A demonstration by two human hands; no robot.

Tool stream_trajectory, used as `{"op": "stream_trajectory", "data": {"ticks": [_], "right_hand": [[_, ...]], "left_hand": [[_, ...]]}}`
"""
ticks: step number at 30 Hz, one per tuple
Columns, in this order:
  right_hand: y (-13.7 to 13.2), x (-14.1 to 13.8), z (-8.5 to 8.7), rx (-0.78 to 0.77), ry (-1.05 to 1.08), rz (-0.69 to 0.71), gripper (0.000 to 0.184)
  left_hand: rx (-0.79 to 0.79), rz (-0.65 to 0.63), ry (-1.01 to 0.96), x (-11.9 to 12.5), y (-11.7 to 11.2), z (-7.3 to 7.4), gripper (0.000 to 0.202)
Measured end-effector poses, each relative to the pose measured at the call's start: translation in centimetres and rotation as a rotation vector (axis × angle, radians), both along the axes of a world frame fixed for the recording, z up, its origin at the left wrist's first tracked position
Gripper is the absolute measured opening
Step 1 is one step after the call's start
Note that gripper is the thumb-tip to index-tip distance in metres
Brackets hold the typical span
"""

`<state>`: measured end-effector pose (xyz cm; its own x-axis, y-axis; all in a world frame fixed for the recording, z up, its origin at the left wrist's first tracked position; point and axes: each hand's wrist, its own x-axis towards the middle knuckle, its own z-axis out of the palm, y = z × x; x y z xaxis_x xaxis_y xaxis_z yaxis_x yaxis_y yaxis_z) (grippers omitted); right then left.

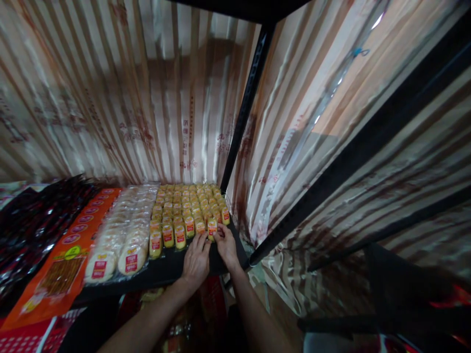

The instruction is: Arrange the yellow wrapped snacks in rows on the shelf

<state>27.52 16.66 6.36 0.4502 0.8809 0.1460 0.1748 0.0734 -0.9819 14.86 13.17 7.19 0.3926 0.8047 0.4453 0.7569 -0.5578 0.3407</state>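
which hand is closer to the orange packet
Left. The left hand is to the right of the orange packet, by the small yellow packs; the right hand is farther right.

Open air above the yellow packets (180,236), black post (246,108) back right, sheeting (165,122) apparently close behind.

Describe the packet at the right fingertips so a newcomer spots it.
On the black shelf, right of the round white packs, stand small yellow packets. Near the front row's right end is the red-labelled packet. Unlike its neighbours, it sits between the fingertips of the left hand and right hand.
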Motion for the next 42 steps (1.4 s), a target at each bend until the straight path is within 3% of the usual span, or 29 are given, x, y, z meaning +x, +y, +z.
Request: {"op": "stream_trajectory", "data": {"ticks": [6, 13, 22, 26, 31, 34, 40, 42], "right_hand": [[0.7, -0.3, -0.1, -0.015, -0.112, 0.007, 0.027], [0.0, -0.9, -0.1, 0.011, -0.49, -0.139, 0.016], [0.6, -1.4, -0.7, 0.042, -0.375, -0.06, 0.019], [0.1, -1.7, -0.3, 0.016, -0.365, -0.076, 0.024], [-2.1, -2.5, 0.2, -0.037, -0.405, -0.159, 0.028], [-4.3, -3.3, 0.3, -0.059, -0.383, -0.18, 0.028], [-10.9, -5.9, -0.5, -0.085, -0.167, -0.077, 0.028], [-12.9, -6.7, -1.6, -0.108, -0.23, -0.026, 0.026]], "left_hand": [[-0.016, -0.03, 0.074, -0.2, 0.9, -1.5, 0.049], [0.02, -0.037, 0.067, -0.4, 0.9, -1.9, 0.047], [0.019, -0.024, 0.043, -0.2, 1.2, -2.8, 0.048], [-0.02, -0.044, 0.057, -0.4, 1.0, -2.2, 0.046], [-0.056, -0.107, 0.035, -1.1, 0.2, -0.7, 0.04], [-0.043, -0.152, -0.006, -2.0, -1.0, -0.7, 0.035], [-0.139, -0.239, -0.018, -4.5, -5.7, -2.6, 0.026], [-0.232, -0.298, -0.034, -5.4, -7.1, -3.5, 0.025]]}}
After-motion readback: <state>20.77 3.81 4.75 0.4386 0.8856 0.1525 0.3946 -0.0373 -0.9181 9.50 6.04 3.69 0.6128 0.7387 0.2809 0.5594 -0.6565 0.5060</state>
